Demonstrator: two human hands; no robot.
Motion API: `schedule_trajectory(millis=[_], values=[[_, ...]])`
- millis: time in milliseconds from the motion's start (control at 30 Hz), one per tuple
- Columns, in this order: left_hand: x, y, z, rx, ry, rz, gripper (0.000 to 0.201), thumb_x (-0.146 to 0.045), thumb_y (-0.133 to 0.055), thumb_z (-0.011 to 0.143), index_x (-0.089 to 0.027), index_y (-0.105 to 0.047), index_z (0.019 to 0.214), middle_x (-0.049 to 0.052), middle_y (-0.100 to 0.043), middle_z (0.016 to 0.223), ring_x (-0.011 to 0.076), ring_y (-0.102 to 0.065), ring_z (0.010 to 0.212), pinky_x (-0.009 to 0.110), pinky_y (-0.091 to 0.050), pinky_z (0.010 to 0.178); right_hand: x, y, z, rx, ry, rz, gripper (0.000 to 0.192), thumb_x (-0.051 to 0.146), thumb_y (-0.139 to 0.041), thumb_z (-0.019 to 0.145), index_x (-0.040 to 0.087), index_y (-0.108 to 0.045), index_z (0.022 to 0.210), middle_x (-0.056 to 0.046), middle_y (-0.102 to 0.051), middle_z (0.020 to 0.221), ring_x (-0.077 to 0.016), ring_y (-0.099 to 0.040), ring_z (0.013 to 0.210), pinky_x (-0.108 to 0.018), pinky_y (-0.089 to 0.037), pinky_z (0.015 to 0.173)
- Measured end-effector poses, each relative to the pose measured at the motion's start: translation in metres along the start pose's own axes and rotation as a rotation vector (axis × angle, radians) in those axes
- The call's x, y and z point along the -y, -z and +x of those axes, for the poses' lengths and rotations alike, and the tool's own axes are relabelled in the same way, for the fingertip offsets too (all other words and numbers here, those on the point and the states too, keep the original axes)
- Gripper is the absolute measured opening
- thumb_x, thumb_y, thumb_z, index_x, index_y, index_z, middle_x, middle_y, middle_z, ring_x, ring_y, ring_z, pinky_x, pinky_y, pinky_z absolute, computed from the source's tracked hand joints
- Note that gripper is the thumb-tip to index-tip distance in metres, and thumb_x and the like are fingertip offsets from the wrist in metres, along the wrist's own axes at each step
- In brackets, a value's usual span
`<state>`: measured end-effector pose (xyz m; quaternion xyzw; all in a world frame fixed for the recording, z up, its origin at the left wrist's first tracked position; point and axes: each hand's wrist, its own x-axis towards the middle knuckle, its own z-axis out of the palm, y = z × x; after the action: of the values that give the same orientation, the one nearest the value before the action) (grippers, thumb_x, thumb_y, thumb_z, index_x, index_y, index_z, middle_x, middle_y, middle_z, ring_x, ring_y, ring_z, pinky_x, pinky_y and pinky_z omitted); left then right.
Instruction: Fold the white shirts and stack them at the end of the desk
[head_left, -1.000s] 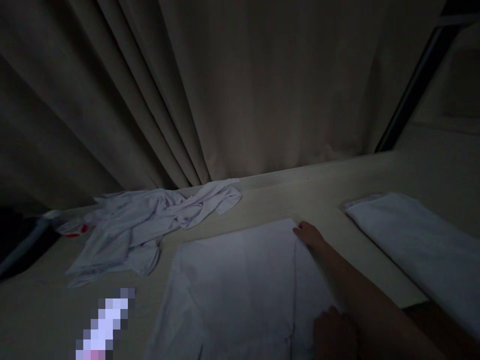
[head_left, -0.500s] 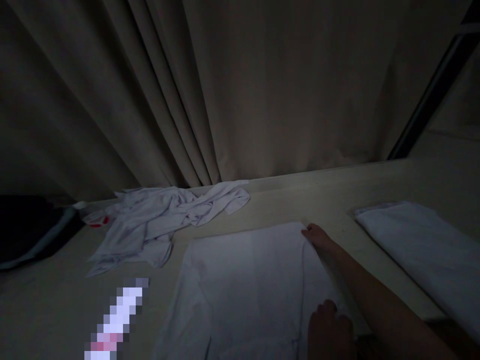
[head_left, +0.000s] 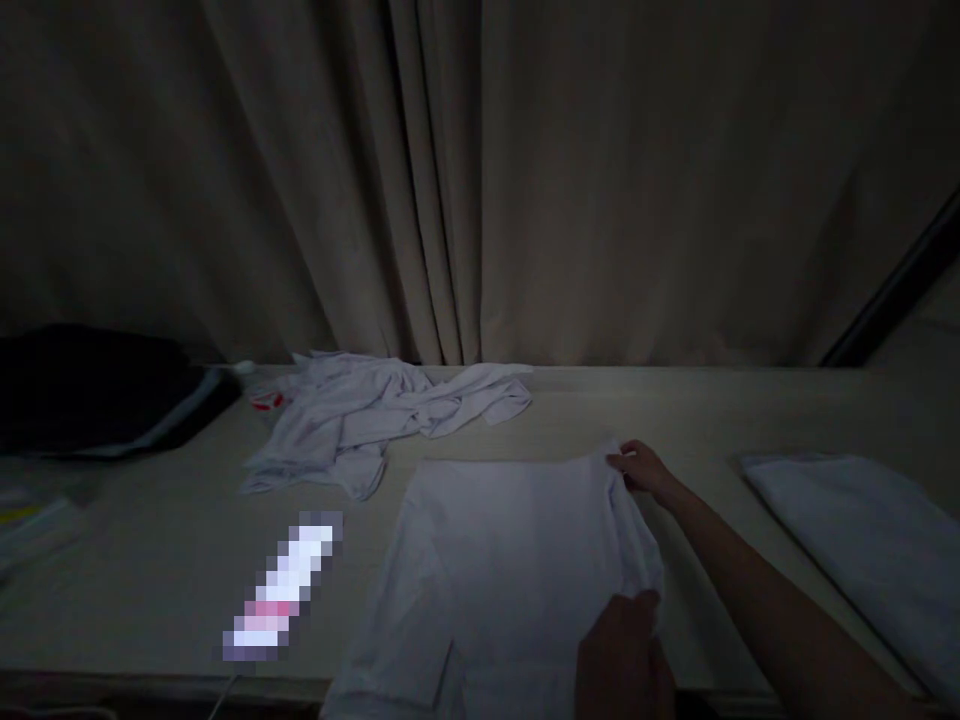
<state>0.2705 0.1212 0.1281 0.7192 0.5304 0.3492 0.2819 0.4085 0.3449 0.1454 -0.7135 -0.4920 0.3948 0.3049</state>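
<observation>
A white shirt (head_left: 517, 540) lies spread out in front of me, its lower part running off the near edge of the table. My right hand (head_left: 641, 468) pinches its far right corner between thumb and fingers. Closer to me, my left hand (head_left: 622, 645) is closed on the same right side, lower down. Between the two hands the cloth is raised a little and gathered into creases. Left of the shirt, a sleeve-like flap lies flat.
A crumpled white garment (head_left: 360, 410) lies at the back left, beside a clear package with red marks (head_left: 268, 399). Dark folded cloth (head_left: 97, 390) is further left. Folded white cloth (head_left: 855, 530) sits at right. A blurred-out lit device (head_left: 281, 590) with a cable lies front left. Curtains (head_left: 570, 180) hang behind.
The view has turned left and shows more of the table's left side. The shirt's right edge is now lifted and bunched between my hands. My left hand has shifted slightly left.
</observation>
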Motion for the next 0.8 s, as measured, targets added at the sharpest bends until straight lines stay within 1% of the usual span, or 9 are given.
schedule_trajectory(millis=[100, 167, 267, 400, 567, 667, 733, 800], values=[[0.003, 0.023, -0.005, -0.029, -0.027, -0.084, 0.044, -0.004, -0.039, 0.074, -0.018, -0.058, 0.11, 0.009, -0.063, 0.092, 0.0197, -0.061, 0.086, 0.033, -0.051, 0.076, 0.023, -0.018, -0.005, -0.012, 0.05, -0.012, 0.023, 0.029, -0.061, 0.077, 0.022, -0.04, 0.086, 0.008, -0.051, 0.051, -0.0109, -0.052, 0.042, -0.02, -0.038, 0.04], [0.006, 0.039, -0.007, -0.07, -0.02, -0.121, 0.039, -0.004, -0.039, 0.074, -0.017, -0.061, 0.104, 0.009, -0.063, 0.091, 0.0185, -0.061, 0.084, 0.032, -0.05, 0.075, 0.038, -0.032, -0.008, -0.013, 0.098, -0.036, 0.025, 0.029, -0.061, 0.076, 0.023, -0.038, 0.085, 0.009, -0.049, 0.049, -0.0111, -0.051, 0.04, -0.02, -0.036, 0.039], [0.013, 0.061, -0.013, -0.149, 0.047, -0.184, 0.033, -0.007, -0.043, 0.075, -0.019, -0.062, 0.099, 0.007, -0.064, 0.09, 0.0168, -0.061, 0.084, 0.03, -0.049, 0.076, 0.062, -0.057, -0.014, -0.019, 0.181, -0.082, 0.026, 0.029, -0.059, 0.076, 0.024, -0.035, 0.084, 0.01, -0.048, 0.049, -0.0107, -0.049, 0.038, -0.02, -0.034, 0.039], [0.029, 0.09, -0.021, -0.227, 0.13, -0.253, 0.028, -0.012, -0.045, 0.077, -0.021, -0.063, 0.096, 0.005, -0.065, 0.086, 0.0155, -0.061, 0.079, 0.029, -0.049, 0.074, 0.093, -0.096, -0.023, -0.016, 0.283, -0.153, 0.027, 0.029, -0.059, 0.075, 0.025, -0.033, 0.081, 0.01, -0.049, 0.054, -0.0099, -0.048, 0.04, -0.02, -0.035, 0.042], [0.059, 0.129, -0.034, -0.337, 0.259, -0.362, 0.022, -0.024, -0.046, 0.08, -0.021, -0.064, 0.092, 0.005, -0.067, 0.088, 0.0157, -0.062, 0.081, 0.029, -0.049, 0.077, 0.126, -0.154, -0.034, -0.032, 0.403, -0.274, 0.027, 0.024, -0.062, 0.069, 0.024, -0.036, 0.076, 0.008, -0.048, 0.061, -0.0102, -0.049, 0.053, -0.021, -0.034, 0.052], [0.083, 0.151, -0.046, -0.38, 0.361, -0.436, 0.023, -0.032, -0.049, 0.078, -0.02, -0.064, 0.092, 0.007, -0.069, 0.09, 0.016, -0.064, 0.078, 0.026, -0.049, 0.068, 0.142, -0.193, -0.042, -0.016, 0.467, -0.353, 0.026, 0.022, -0.062, 0.068, 0.024, -0.037, 0.075, 0.006, -0.049, 0.066, -0.0114, -0.049, 0.061, -0.022, -0.033, 0.057], [0.1, 0.164, -0.055, -0.411, 0.42, -0.495, 0.026, -0.037, -0.051, 0.077, -0.019, -0.064, 0.091, 0.008, -0.071, 0.089, 0.0169, -0.065, 0.077, 0.024, -0.049, 0.061, 0.149, -0.22, -0.048, 0.005, 0.487, -0.401, 0.024, 0.021, -0.061, 0.068, 0.024, -0.038, 0.076, 0.005, -0.05, 0.067, -0.012, -0.049, 0.063, -0.023, -0.032, 0.058], [0.116, 0.175, -0.063, -0.442, 0.48, -0.553, 0.029, -0.04, -0.052, 0.075, -0.018, -0.063, 0.09, 0.009, -0.072, 0.09, 0.0179, -0.067, 0.078, 0.023, -0.049, 0.058, 0.154, -0.245, -0.054, 0.025, 0.49, -0.446, 0.023, 0.022, -0.06, 0.067, 0.024, -0.039, 0.077, 0.005, -0.05, 0.067, -0.0125, -0.048, 0.062, -0.023, -0.031, 0.057]])
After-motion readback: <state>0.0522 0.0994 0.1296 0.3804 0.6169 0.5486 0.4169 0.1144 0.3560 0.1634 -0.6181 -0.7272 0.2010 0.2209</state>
